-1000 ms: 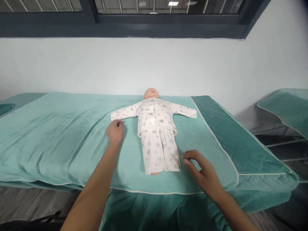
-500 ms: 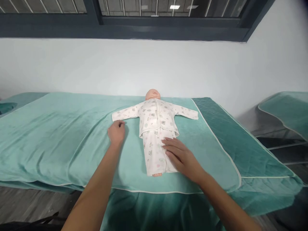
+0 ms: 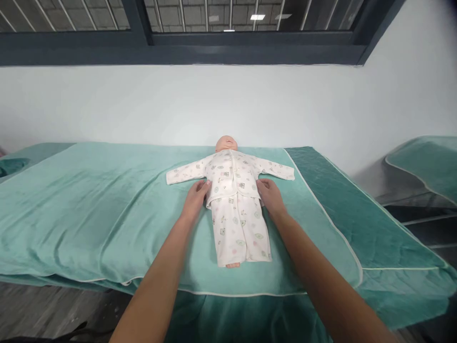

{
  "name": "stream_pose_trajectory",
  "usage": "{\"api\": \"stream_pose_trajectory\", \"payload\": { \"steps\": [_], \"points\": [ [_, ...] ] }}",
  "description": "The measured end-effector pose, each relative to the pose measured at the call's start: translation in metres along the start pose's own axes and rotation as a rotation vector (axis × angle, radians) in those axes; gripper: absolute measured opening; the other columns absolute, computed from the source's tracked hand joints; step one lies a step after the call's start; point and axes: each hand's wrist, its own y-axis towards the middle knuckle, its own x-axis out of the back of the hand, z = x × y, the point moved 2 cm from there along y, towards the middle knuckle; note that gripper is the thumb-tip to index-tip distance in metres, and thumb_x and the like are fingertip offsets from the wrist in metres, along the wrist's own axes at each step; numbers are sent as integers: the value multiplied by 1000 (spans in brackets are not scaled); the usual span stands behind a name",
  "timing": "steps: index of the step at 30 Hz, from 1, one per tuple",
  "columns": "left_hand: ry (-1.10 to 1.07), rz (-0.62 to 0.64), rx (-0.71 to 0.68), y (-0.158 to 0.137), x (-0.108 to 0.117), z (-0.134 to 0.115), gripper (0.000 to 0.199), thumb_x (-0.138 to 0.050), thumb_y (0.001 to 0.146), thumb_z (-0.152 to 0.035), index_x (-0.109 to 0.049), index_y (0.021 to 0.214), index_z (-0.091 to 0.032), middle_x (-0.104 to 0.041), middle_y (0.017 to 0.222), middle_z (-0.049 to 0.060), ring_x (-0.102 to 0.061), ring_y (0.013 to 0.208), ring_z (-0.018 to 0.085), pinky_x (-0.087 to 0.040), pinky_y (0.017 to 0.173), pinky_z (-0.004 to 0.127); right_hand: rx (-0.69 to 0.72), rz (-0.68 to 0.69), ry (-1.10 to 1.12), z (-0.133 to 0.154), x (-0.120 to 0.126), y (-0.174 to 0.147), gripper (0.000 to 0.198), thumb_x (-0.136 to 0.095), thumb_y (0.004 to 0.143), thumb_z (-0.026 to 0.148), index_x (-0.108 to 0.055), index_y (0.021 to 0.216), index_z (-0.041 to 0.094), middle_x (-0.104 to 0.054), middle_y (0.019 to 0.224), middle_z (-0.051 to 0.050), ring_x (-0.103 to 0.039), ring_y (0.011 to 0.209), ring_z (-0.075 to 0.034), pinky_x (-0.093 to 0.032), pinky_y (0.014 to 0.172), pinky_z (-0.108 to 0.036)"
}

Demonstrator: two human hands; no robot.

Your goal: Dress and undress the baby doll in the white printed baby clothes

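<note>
A baby doll (image 3: 226, 143) lies on its back, head toward the wall, dressed in a white printed jacket (image 3: 233, 171) and matching trousers (image 3: 240, 233). Its sleeves spread out to both sides, and a bit of foot shows below the left trouser leg. At the jacket's left side edge my left hand (image 3: 196, 195) is closed, thumb and fingers pinching the cloth. My right hand (image 3: 270, 194) grips the opposite side edge of the jacket, its fingers partly hidden under the cloth.
Under the doll a light green blanket (image 3: 117, 209) with white piping covers the bed. A darker green quilted cover (image 3: 342, 214) shows at the right. Behind stands a white wall (image 3: 171, 105) below a dark window frame (image 3: 250, 47). Another green-covered surface (image 3: 424, 162) is at the far right.
My left hand has moved right, from near the sleeve cuff to the jacket's side. My right hand has left the trousers and moved up to the jacket's other side. The doll lies as before.
</note>
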Motion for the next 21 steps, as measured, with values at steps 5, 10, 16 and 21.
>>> {"api": "stream_pose_trajectory", "payload": {
  "steps": [5,10,16,21],
  "points": [
    [-223,111,159,2,-32,-4,50,-83,70,-30,-68,115,-14,-74,110,14,-71,101,27,-56,93,37,-49,71,166,6,-13,-8,37,-65,79,49,-62,104,22,-69,117,-7,-63,112,-28,-50,96,-41],
    [-282,95,120,13,-42,-4,53,-81,70,-25,-66,119,-13,-75,108,14,-72,97,28,-59,88,39,-69,210,459,10,-15,-13,44,-70,77,47,-63,114,24,-64,132,-4,-58,123,-28,-50,99,-43],
    [-299,141,104,28,-44,-6,53,-80,69,-23,-65,119,-12,-75,109,14,-71,100,26,-58,90,36,-11,305,543,11,-15,-11,45,-72,79,44,-66,120,28,-63,135,-2,-50,134,-28,-43,109,-45],
    [-294,147,89,28,-41,-3,55,-80,72,-28,-64,122,-13,-73,114,13,-70,104,27,-57,92,37,-93,257,574,0,-13,-3,42,-74,77,39,-67,115,25,-66,130,-5,-58,125,-28,-45,109,-46]
  ]
}}
